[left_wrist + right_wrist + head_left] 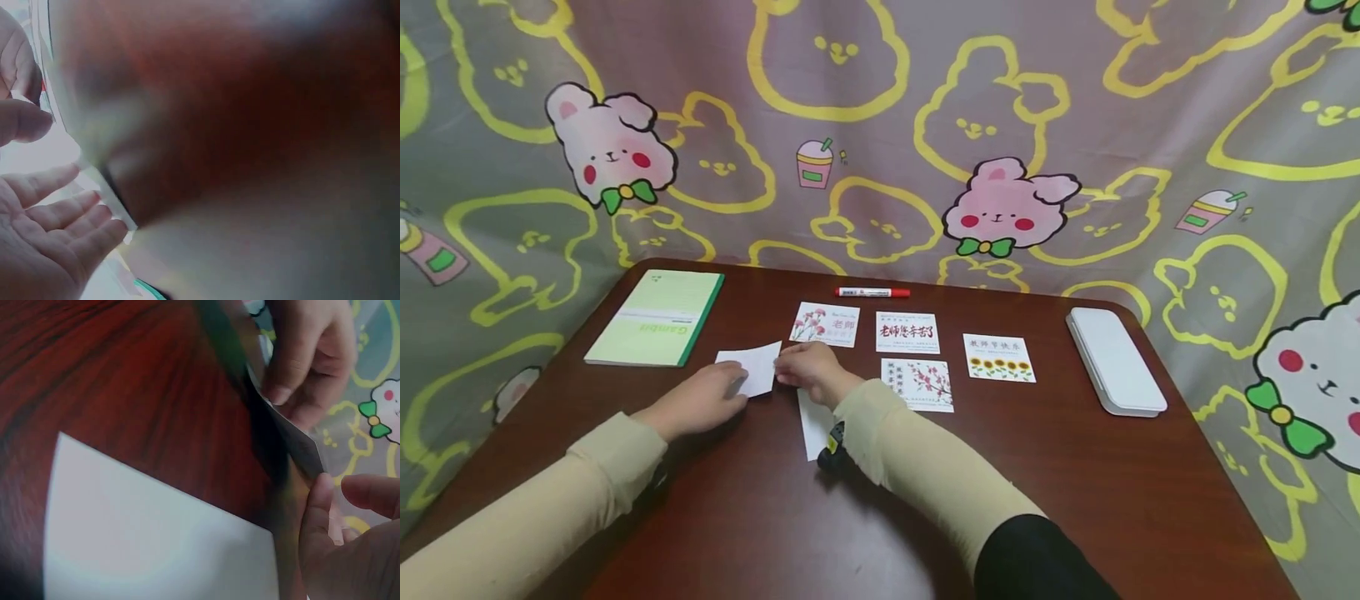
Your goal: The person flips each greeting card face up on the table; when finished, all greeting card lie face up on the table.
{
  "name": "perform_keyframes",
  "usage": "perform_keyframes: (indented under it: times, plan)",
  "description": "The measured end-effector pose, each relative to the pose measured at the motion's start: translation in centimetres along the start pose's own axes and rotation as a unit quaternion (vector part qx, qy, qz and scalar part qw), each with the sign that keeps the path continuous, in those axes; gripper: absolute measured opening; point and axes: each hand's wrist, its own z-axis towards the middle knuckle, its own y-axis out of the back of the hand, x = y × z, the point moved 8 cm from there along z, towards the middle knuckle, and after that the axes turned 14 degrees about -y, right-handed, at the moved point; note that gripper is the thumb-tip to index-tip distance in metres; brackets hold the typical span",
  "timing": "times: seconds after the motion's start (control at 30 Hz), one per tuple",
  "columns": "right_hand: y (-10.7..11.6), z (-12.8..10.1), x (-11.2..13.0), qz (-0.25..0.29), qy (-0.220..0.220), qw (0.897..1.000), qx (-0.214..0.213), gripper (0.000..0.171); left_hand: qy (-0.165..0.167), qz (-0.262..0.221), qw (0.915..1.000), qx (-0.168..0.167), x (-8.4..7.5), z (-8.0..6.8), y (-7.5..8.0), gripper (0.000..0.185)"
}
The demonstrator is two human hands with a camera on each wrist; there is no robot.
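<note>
Left hand (703, 400) pinches left edge of white card (752, 367) | right hand (808, 371) pinches its right edge | card raised just off table (1075, 483), near green notebook (658, 317) | second blank card (814, 425) under right wrist

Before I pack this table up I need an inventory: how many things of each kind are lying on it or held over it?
Printed cards: 4
Blank white cards: 2
Green notebook: 1
Red marker: 1
White case: 1
Total: 9
</note>
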Motion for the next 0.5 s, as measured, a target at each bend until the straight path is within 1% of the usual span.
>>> perform_keyframes:
  times: [0.1,0.23,0.33,0.4,0.5]
  plan:
    - [0.0,0.0,-0.1,-0.001,0.007,1.0,-0.003,0.007,-0.004,-0.008,0.9999,-0.006,0.1,-0.2,0.0,0.046]
    - [0.5,-0.1,0.6,0.001,0.013,1.0,-0.008,0.007,-0.018,0.004,0.9997,-0.016,0.7,-0.8,0.3,0.053]
    - [1.3,0.1,1.1,0.01,0.006,1.0,-0.003,0.005,-0.016,0.032,0.9993,-0.012,1.5,-1.1,0.7,0.056]
    - [2.0,0.1,1.5,0.023,-0.002,1.0,0.006,0.004,-0.019,0.057,0.9981,-0.016,1.8,-1.1,1.1,0.056]
    - [3.1,0.1,2.1,0.048,-0.011,0.999,0.019,0.003,-0.038,0.089,0.9945,-0.039,1.6,-0.7,2.1,0.051]
